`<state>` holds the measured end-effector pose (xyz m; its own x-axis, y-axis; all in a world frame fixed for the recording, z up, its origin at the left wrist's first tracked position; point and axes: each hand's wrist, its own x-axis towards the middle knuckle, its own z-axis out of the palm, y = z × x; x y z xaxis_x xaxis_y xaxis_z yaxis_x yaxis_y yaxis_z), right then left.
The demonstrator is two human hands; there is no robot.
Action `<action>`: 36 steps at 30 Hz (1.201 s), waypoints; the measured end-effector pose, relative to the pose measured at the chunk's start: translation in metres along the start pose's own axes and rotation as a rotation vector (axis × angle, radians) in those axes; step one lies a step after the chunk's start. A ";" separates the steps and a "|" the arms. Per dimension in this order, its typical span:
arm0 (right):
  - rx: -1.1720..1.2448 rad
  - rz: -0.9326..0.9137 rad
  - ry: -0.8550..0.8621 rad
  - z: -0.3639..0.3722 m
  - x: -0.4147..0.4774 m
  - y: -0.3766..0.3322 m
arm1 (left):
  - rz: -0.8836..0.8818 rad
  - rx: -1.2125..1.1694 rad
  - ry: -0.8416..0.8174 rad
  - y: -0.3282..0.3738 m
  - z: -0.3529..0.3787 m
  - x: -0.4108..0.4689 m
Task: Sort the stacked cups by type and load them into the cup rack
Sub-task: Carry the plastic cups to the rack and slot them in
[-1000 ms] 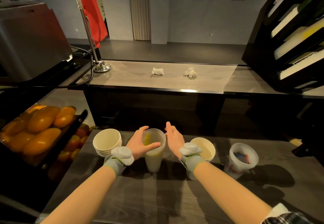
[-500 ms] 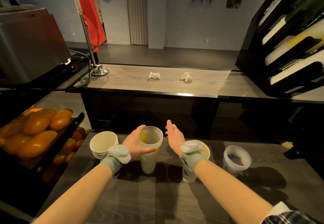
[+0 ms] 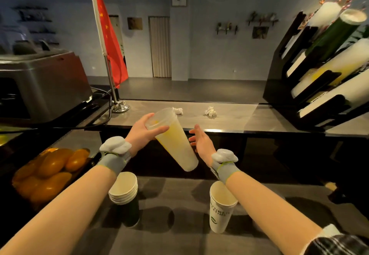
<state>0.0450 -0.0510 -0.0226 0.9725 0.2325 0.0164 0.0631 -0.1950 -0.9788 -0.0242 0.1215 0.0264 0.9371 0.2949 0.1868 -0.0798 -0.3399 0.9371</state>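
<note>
- Head view: fingers (image 3: 159, 130) of the left hand (image 3: 142, 133) wrap the upper part of a stack of clear plastic cups (image 3: 173, 141), thumb across the near side just below the rim.
- The stack hangs in the air above the dark surface (image 3: 179, 232), tilted so its mouth points up and to the left and its base down and to the right.
- Right hand (image 3: 200, 142) floats just beside the lower half of the stack, palm turned toward it, fingers spread and gripping nothing; whether they touch the plastic cannot be told.
- Both wrists carry grey bands topped with white trackers.
- Below the left forearm, a stack of dark-sided paper cups (image 3: 124, 195) stands upright on the surface.
- Under the right wrist stands a white printed paper cup stack (image 3: 220, 209), also upright.
- A black cup rack (image 3: 311, 79) at far right holds slanted rows of cups.
- Two crumpled tissues (image 3: 210, 111) lie on the raised counter (image 3: 239, 115) beyond; mangoes (image 3: 52, 167) fill a basket at left.
</note>
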 end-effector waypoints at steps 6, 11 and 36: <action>0.003 -0.066 -0.016 -0.006 -0.002 -0.016 | -0.021 -0.251 0.041 0.020 -0.010 0.005; -0.014 -0.145 -0.015 -0.016 -0.003 -0.022 | -0.017 -0.389 0.097 0.034 -0.017 0.002; 0.122 -0.399 0.232 -0.066 -0.007 -0.078 | -0.449 -0.433 -0.011 0.051 -0.019 0.003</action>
<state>0.0481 -0.1001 0.0669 0.9029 0.0451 0.4274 0.4285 -0.0176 -0.9034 -0.0317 0.1217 0.0800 0.9145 0.3150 -0.2539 0.1941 0.2090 0.9585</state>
